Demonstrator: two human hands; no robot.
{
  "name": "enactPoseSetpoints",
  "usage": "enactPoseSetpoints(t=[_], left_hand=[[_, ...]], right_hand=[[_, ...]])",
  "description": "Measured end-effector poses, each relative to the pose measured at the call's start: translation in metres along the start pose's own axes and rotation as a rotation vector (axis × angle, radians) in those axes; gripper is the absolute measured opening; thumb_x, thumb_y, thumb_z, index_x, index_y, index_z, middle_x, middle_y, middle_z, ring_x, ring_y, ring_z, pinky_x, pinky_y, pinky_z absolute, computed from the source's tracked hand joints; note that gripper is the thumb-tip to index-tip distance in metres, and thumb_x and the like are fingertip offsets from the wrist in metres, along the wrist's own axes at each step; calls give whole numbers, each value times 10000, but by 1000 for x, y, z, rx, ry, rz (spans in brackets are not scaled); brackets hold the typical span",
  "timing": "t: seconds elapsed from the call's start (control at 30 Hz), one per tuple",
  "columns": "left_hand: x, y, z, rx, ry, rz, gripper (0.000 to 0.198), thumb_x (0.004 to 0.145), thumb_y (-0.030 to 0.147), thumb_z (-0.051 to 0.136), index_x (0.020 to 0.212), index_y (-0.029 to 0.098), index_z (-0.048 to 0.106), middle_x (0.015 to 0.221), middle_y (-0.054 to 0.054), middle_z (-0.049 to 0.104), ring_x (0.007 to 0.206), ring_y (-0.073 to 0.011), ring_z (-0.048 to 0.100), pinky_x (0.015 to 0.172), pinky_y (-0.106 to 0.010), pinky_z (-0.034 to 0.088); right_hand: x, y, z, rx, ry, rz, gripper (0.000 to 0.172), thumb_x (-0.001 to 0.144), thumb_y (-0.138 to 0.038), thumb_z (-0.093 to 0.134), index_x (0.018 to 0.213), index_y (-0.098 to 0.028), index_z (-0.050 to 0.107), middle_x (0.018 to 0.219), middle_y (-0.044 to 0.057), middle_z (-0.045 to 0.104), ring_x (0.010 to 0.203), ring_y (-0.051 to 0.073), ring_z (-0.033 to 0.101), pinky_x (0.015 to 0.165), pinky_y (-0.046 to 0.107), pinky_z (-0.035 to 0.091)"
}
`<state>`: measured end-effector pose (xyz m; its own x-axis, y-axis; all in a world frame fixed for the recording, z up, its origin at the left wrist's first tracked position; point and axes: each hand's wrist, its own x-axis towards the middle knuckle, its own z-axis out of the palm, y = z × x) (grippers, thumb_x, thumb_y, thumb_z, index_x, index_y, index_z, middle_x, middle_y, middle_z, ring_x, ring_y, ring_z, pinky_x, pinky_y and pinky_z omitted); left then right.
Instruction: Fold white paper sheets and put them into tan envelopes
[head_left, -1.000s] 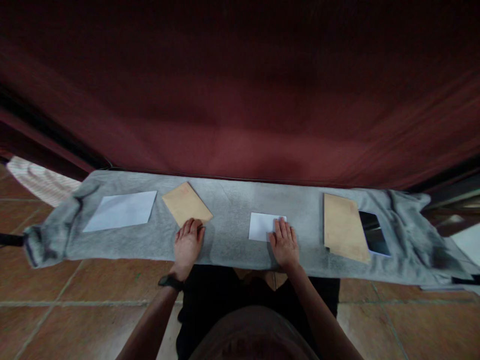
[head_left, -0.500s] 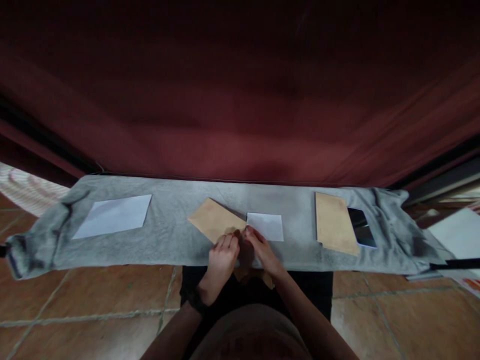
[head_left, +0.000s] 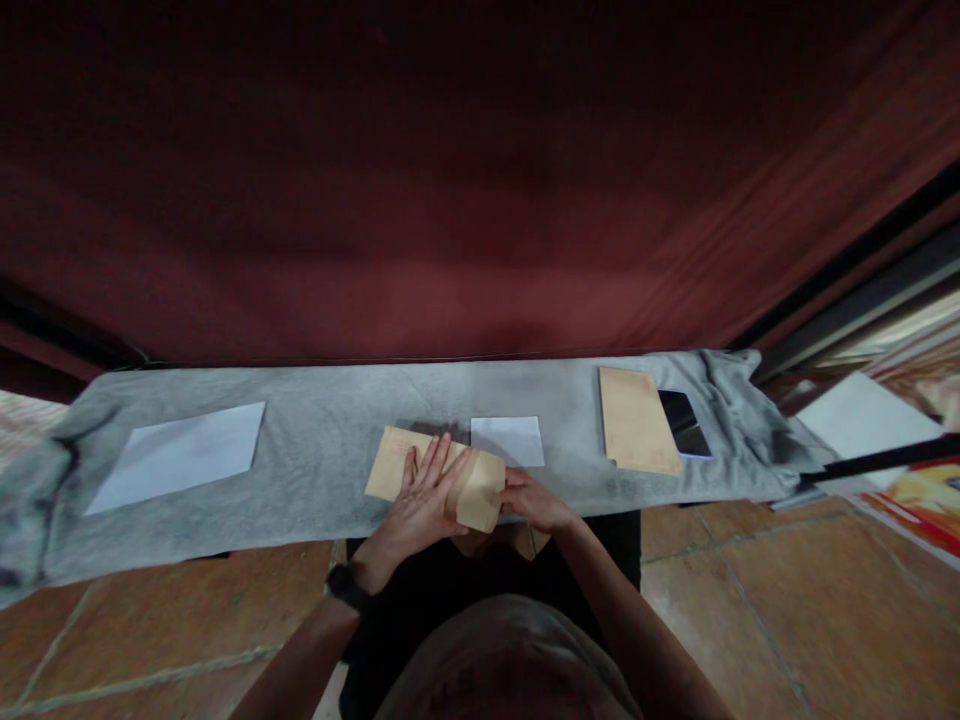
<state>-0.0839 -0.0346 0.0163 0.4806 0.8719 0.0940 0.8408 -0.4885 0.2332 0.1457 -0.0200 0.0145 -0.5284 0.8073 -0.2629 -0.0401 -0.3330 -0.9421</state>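
Grey cloth (head_left: 330, 440); held envelope (head_left: 482, 492), long axis roughly left-right.

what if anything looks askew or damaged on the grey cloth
No spill or clear damage shows. The grey cloth is bunched at its right end, though smoother in the middle, and the brown envelope under the left hand slants against the cloth's edge.

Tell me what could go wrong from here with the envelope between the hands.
The left hand presses on the brown envelope while the right hand touches its right end, so uneven force might crease the paper. That end is close to the front edge of the gray cloth, so it could slip over. The small white paper lies just behind and might get nudged.
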Motion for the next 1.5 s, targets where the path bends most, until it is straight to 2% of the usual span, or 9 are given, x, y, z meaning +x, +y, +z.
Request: enactPoseSetpoints(t=[0.1, 0.23, 0.63, 0.83, 0.93, 1.03, 1.2, 1.37, 1.5], left_hand=[[6, -9, -4, -26, -93, 51, 1313, 630, 570, 854, 1630, 262, 61, 1699, -192, 6, 1560, -400, 76, 1223, -650, 57], [15, -8, -6, -50, -146, 121, 1347, 604, 574, 867, 1630, 266, 51, 1699, -193, 35, 1565, -383, 64, 1229, -638, 21], [18, -1, -6, -89, -90, 136, 1321, 591, 544, 884, 1626, 248, 119, 1651, -204, 229, 1549, -413, 128, 1229, -647, 77], [17, 4, -5, -100, -28, 153, 1254, 624, 547, 859, 1621, 244, 162, 1615, -197, 304, 1525, -423, 212, 1226, -661, 92], [18, 8, -4, -51, -21, 164, 1192, 665, 523, 841, 1620, 263, 175, 1624, -186, 298, 1535, -417, 189, 1222, -666, 76], [20, 8, -2, -45, -49, 173, 1200, 670, 545, 836, 1622, 274, 159, 1654, -181, 248, 1547, -407, 149, 1221, -657, 74], [25, -6, 3, -114, -141, 179, 1255, 668, 567, 828, 1629, 252, 85, 1684, -192, 159, 1559, -382, 114, 1225, -631, 91], [30, -13, 11, -159, -167, 213, 1246, 656, 559, 831, 1628, 270, 107, 1631, -163, 307, 1541, -363, 198, 1241, -606, 80], [33, -11, 14, -136, -115, 226, 1177, 677, 582, 802, 1622, 270, 173, 1563, -157, 400, 1494, -369, 297, 1237, -612, 80]], right_hand=[[-7, -7, -4, 134, -117, 60, 340, 700, -414, 756, 988, -235, 734, 959, 23, 746, 940, 229, 683, 868, 356, 528], [-15, -10, -11, 177, -93, 73, 475, 628, -443, 846, 1037, -230, 733, 979, 19, 753, 930, 227, 683, 876, 352, 526], [-13, 8, -15, 160, 93, 11, 253, 694, -365, 735, 916, -243, 734, 878, -8, 743, 846, 206, 688, 790, 326, 540], [-9, 6, -9, 124, 111, 46, 324, 687, -426, 751, 939, -226, 712, 903, 6, 745, 858, 207, 675, 826, 331, 528], [-2, 11, -5, 95, 208, 25, 314, 693, -449, 746, 893, -210, 708, 836, -3, 738, 731, 170, 641, 742, 298, 514], [2, 18, -4, 74, 284, -65, 307, 692, -469, 748, 834, -200, 705, 816, -3, 741, 717, 166, 637, 758, 304, 511], [-4, 19, -13, 45, 298, -44, 368, 691, -534, 746, 830, -196, 702, 772, 9, 735, 719, 184, 662, 738, 314, 526], [-12, 21, -21, 50, 303, -11, 324, 683, -475, 741, 838, -194, 699, 748, 6, 724, 726, 185, 676, 712, 303, 545], [-7, 29, -21, 5, 374, -10, 290, 672, -360, 699, 904, -185, 699, 798, 20, 742, 749, 198, 684, 698, 307, 562]])
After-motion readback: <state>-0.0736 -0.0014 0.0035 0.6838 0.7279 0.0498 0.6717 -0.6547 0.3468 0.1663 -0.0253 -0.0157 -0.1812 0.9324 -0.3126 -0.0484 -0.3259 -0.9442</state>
